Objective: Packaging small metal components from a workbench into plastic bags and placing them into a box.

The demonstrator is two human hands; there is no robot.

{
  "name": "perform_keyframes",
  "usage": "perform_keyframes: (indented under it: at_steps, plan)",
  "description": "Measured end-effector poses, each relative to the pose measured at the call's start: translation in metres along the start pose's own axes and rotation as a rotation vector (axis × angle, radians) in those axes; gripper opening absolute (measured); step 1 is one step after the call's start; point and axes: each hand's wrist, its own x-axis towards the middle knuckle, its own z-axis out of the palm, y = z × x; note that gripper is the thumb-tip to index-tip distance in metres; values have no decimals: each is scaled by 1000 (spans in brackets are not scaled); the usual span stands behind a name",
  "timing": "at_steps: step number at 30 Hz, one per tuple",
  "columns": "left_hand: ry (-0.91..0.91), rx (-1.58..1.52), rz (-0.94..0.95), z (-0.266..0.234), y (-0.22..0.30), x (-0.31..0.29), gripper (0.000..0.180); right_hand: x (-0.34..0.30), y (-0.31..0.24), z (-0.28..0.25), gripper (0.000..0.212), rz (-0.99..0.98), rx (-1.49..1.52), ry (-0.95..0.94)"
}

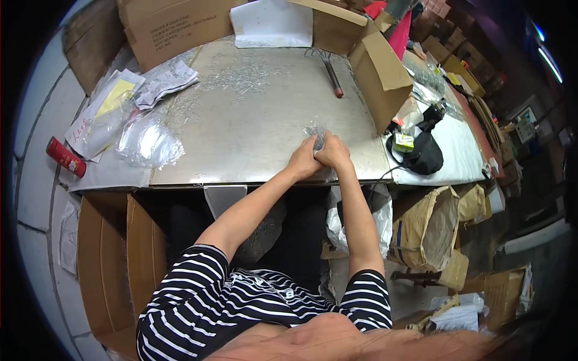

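Observation:
My left hand [303, 161] and my right hand [333, 150] meet near the front edge of the metal-topped table, right of its middle. Fingers of both hands are closed around a bunch of thin shiny metal pieces [319, 142]; whether a clear bag wraps it I cannot tell. Just beyond my fingertips, a few loose silvery bits [313, 128] show on the tabletop [277, 132]. Many more thin metal pieces [238, 78] lie scattered across the far left part of the table. My palms and the underside of the bunch are hidden.
Clear plastic bags [150, 141] and papers [165, 84] lie at the left, near a red can [66, 156]. Cardboard flaps [380, 78] wall the right side. A dark-handled tool [332, 78] lies far right. A black bag [421, 151] sits beyond the flaps.

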Motion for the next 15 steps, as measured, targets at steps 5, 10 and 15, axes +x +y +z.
perform_keyframes:
  at_steps: [5, 10, 15]
  plan:
    - [26, 10, 12, 1, -2, 1, 91, 7, 7, 7, 50, -27, 85, 86]
    - [10, -162, 8, -7, -9, -9, 95, 6, 2, 12, 50, -30, 37, 51]
    - [-194, -518, -298, -92, 12, -93, 68, 14, 20, 24, 47, -112, 154, 67]
